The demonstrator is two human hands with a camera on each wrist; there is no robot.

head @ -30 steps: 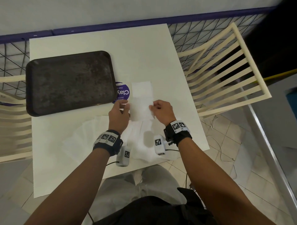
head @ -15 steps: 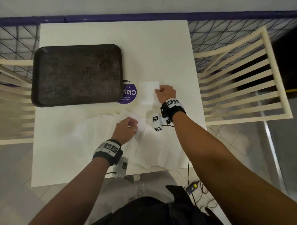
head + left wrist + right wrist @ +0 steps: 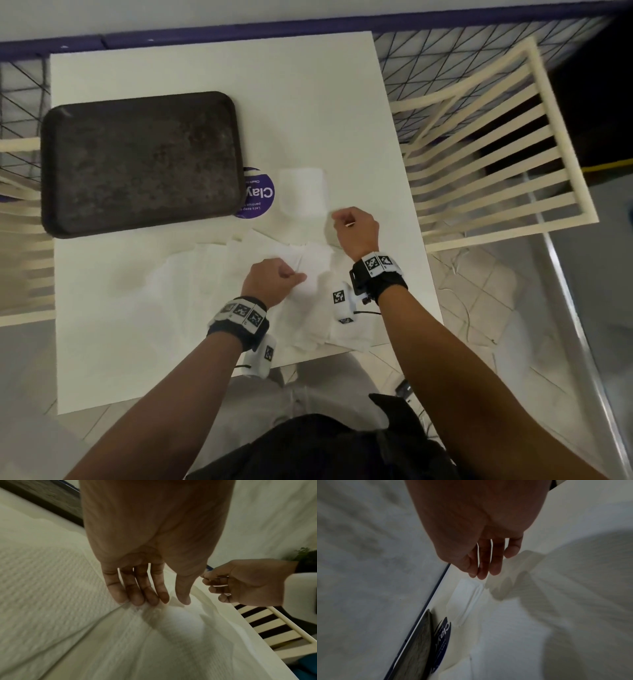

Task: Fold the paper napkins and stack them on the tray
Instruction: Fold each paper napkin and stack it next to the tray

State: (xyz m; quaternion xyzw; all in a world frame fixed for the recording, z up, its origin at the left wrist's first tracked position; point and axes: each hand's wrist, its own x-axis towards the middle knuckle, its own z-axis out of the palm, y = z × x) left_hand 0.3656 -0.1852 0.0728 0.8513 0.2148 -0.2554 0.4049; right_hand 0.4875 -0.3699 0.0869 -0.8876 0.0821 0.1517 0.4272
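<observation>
A small folded white napkin [image 3: 301, 192] [image 3: 464, 599] lies on the white table [image 3: 274, 85], right of the dark empty tray [image 3: 137, 161] [image 3: 416, 649]. Several unfolded napkins [image 3: 205, 281] [image 3: 51, 588] lie spread across the near half of the table. My left hand [image 3: 274, 279] [image 3: 169, 601] is down on this pile, its fingertips and thumb pinching a raised bit of the top napkin. My right hand [image 3: 354, 226] [image 3: 484, 573] hovers just near and right of the folded napkin, fingers loosely curled, holding nothing.
A round purple sticker [image 3: 258, 193] [image 3: 442, 631] shows between the tray and the folded napkin. A cream slatted chair [image 3: 496, 147] stands right of the table and another [image 3: 20, 219] at the left. A wire fence and wall run behind.
Both hands left the folded napkin. The left hand dropped onto the pile and slid right along it. The right hand let go last and drew back toward me.
</observation>
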